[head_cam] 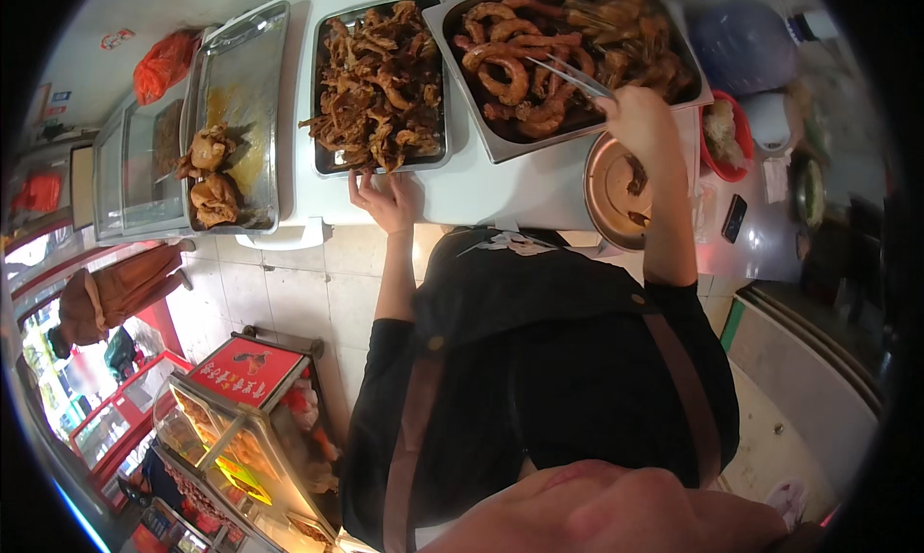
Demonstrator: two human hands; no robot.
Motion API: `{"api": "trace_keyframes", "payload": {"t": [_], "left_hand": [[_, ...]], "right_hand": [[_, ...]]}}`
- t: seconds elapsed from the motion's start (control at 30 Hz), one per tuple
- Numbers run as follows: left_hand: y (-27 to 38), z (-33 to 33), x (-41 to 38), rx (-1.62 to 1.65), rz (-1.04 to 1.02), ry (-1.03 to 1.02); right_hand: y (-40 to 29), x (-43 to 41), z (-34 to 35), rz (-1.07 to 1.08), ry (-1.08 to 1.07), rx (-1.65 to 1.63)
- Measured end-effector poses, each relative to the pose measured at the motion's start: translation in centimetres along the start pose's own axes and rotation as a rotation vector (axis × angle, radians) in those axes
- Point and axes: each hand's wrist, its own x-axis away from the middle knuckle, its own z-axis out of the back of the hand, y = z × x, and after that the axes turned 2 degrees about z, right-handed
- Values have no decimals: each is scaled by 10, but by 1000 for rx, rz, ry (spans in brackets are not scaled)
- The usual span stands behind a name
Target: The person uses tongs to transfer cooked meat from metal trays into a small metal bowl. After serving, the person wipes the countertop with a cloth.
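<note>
My right hand grips metal tongs, whose tips reach among curled, reddish-brown meat loops in a deep metal tray. Darker glazed meat pieces fill the right part of that tray. On the near edge of a shallower metal tray, the spread fingers of my left hand touch the rim. Browned meat pieces are heaped in it. Below my right forearm, partly hidden, stands a round metal bowl with a few dark pieces inside.
Farther left, a metal tray holds two cooked whole birds. A red plastic bag lies beyond it. At right are a red basin and a phone. A glass food case stands behind me; another person is near the doorway.
</note>
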Motion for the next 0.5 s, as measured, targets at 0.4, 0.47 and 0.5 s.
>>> {"api": "trace_keyframes", "payload": {"t": [0.4, 0.47, 0.5], "left_hand": [[-7, -1, 1, 38, 20, 3], [-6, -1, 1, 79, 27, 5], [-5, -2, 1, 71, 17, -4]], "right_hand": [[29, 26, -11, -217, 61, -172], [57, 12, -22, -322, 149, -169], [73, 4, -33, -314, 160, -158]]}}
